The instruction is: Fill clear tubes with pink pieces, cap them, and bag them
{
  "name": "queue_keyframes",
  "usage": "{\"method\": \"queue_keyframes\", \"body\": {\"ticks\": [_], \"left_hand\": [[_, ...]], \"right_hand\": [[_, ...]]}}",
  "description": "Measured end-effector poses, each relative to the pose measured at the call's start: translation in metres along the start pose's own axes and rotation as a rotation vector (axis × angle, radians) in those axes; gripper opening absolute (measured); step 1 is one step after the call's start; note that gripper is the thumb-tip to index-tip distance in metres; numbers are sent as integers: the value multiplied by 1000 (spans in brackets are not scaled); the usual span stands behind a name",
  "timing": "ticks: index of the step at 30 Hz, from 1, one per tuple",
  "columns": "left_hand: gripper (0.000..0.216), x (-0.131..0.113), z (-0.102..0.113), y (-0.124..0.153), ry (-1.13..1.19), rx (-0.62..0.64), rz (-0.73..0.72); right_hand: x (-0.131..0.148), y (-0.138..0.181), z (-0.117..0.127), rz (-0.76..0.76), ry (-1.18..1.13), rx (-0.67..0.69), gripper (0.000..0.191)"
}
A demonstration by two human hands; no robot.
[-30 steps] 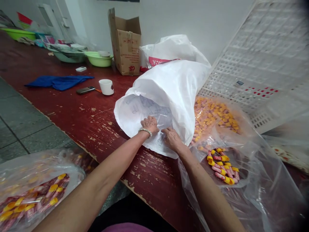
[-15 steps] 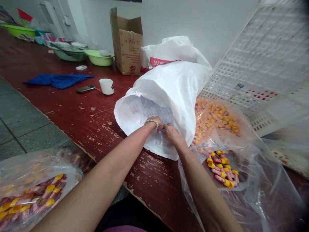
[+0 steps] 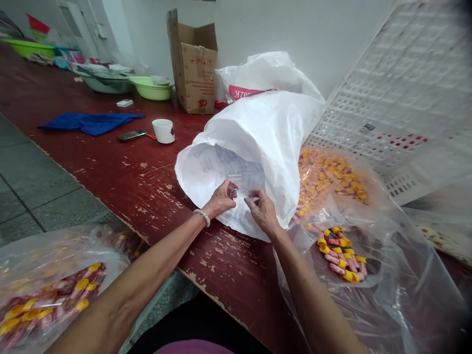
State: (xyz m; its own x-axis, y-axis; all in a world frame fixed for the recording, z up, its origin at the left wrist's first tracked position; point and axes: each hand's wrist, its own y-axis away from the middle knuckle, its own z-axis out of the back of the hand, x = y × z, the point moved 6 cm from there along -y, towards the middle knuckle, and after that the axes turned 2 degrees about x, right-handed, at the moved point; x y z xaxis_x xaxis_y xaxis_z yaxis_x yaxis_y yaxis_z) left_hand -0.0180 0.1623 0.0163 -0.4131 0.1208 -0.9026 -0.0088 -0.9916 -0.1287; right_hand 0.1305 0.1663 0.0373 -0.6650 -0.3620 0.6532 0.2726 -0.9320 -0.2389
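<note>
Both hands are at the mouth of a white sack (image 3: 265,123), which lies on its side on the worn red tabletop (image 3: 147,191), its opening toward the person. The left hand (image 3: 219,199), a beaded bracelet (image 3: 203,217) at its wrist, curls its fingers around a small dark-reddish piece (image 3: 231,191), too small to make out fully. The right hand (image 3: 263,210), just beside it, pinches a clear piece (image 3: 251,194) between thumb and fingers. More clear pieces (image 3: 208,164) lie deeper inside the sack. Left of the sack stand a white cup (image 3: 164,132) and, near it, a phone (image 3: 132,136) and a blue cloth (image 3: 90,123). An open box (image 3: 198,78) stands behind. To the right, yellow-and-pink parts (image 3: 341,253) lie in clear plastic (image 3: 401,275), below a tilted white crate (image 3: 354,123).
</note>
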Motion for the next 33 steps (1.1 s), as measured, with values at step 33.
{"method": "queue_keyframes", "body": {"ticks": [33], "left_hand": [[26,1,-9,111,1134,436,537]], "right_hand": [[70,97,-6,429,163,48,36]]}}
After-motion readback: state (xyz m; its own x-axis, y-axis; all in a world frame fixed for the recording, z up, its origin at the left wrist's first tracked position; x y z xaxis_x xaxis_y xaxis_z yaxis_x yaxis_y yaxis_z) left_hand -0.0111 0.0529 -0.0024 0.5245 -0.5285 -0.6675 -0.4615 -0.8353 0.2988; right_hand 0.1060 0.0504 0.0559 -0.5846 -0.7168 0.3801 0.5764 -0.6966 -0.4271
